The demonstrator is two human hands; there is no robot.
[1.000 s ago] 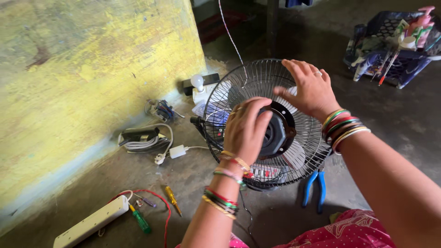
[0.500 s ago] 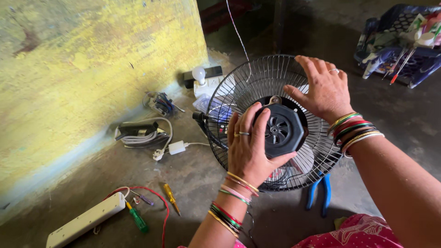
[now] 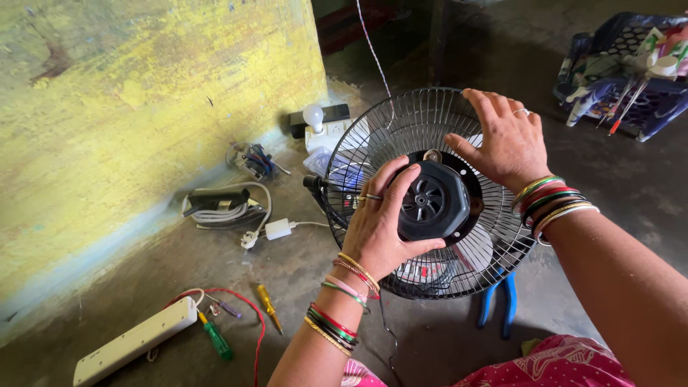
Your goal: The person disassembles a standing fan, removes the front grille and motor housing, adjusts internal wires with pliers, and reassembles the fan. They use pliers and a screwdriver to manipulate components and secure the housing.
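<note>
Gripping the black motor housing (image 3: 433, 202) at the fan's centre, the left hand (image 3: 380, 226) is closed around it, while the right hand (image 3: 505, 143) lies open-fingered on the wire fan guard (image 3: 401, 122). Guard and motor look joined on the floor; screwdrivers (image 3: 269, 307) and blue pliers (image 3: 498, 304) lie unused, so assembly seems unfinished.

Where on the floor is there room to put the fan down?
Bare floor lies right of the fan guard, between the right hand and the basket. Another patch lies between the yellow screwdriver and the fan. By the wall it is crowded: power strip, coiled cable, bulb socket.
</note>
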